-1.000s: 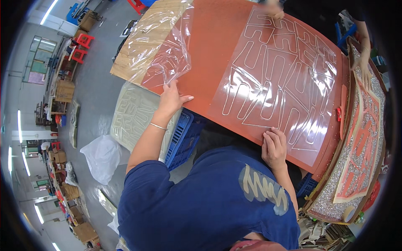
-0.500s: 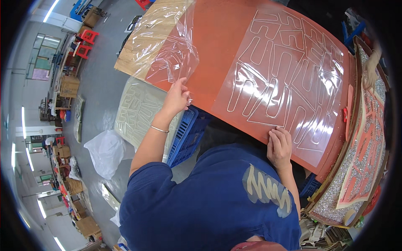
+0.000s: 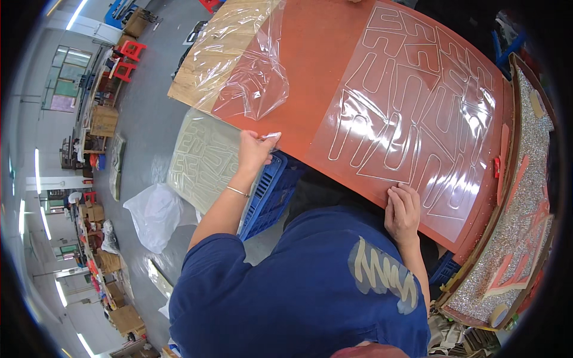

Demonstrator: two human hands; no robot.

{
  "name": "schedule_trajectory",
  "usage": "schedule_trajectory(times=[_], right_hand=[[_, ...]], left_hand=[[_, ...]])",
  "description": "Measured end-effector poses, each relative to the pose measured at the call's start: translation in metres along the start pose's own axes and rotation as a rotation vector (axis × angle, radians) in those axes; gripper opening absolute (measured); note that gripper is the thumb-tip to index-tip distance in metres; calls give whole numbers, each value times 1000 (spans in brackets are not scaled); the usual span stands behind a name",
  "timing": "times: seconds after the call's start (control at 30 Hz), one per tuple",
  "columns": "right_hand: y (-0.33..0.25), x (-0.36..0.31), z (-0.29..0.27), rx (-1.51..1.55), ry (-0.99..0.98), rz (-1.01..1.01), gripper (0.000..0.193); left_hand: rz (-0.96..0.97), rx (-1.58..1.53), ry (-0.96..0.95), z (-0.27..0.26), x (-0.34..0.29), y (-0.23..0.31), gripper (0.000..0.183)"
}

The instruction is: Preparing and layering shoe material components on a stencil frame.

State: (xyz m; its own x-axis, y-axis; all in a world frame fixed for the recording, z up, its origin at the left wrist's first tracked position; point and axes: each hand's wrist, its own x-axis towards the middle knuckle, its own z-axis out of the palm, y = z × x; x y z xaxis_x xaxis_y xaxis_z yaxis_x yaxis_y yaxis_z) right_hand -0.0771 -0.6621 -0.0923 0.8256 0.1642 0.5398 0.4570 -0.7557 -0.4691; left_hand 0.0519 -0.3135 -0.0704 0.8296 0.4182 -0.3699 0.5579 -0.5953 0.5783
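My left hand [image 3: 255, 150] is at the near edge of the orange board [image 3: 307, 71], thumb and fingertips pinched on a small piece of clear film [image 3: 271, 136]. Beyond it, crinkled clear film [image 3: 253, 89] covers the board's left part and a wooden panel. My right hand [image 3: 403, 216] rests at the same near edge, its bent fingertips touching the lower border of a clear plastic sheet [image 3: 334, 125]. Pale looped outlines cover that sheet, and light glares off it. The right palm faces down, so its underside is hidden.
A blue crate [image 3: 268, 194] stands beneath the board, next to a pale patterned sheet [image 3: 200, 158]. A white plastic bag [image 3: 154, 218] lies on the floor. At right, a tray of silvery glitter [image 3: 519, 209] holds pink cut strips and tape rolls. Red stools [image 3: 125, 70] stand far left.
My left hand has drawn back from the crinkled film and now pinches a small clear piece. My right hand barely shifts. Another person's hand has left the tray, where the pink stencil-like sheet has moved.
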Motion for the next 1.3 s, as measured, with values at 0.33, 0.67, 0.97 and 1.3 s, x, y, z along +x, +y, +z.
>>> schedule_trajectory(times=[0.33,0.67,0.97,1.3], right_hand=[[0,1,-1,-1,-13,9,26],[0,0,-1,11,10,2,27],[1,-1,0,28,14,-5,27],[4,-7,2,22,38,-17,27]], left_hand=[[-7,-726,-109,13,2,-42,51],[113,-159,42,5,-2,-29,34],[106,-64,-23,9,6,-41,43],[-222,-310,-517,0,-7,-22,61]])
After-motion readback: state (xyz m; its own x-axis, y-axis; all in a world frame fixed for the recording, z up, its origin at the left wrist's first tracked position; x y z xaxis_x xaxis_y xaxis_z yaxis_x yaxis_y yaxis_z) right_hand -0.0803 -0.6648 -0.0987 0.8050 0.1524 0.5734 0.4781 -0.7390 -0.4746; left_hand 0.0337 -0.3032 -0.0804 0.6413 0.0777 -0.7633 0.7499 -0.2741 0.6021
